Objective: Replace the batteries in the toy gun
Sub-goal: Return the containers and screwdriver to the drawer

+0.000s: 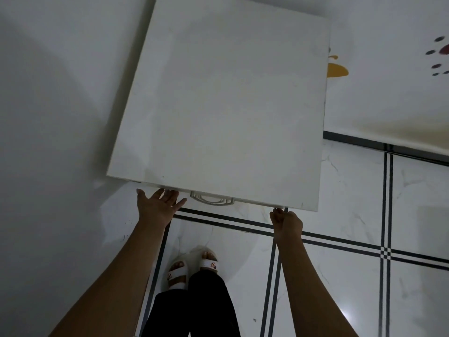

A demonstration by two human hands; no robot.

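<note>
While the person stands on the tiled floor (340, 276), both arms reach up to the near edge of a white cabinet top (218, 105) that fills the middle of the frame. The left hand (158, 205), in the lower middle, is open with its fingers spread, and the fingertips touch the cabinet's front edge. The right hand (286, 222), a little lower and to the right, is curled into a loose fist just under the edge; I cannot tell if it grips anything. A carved drawer handle (212, 199) peeks out between the two hands. At the bottom are dark trousers and white sandals (192, 268). A white wall (48, 93) is on the left. No toy gun shows anywhere.
</note>
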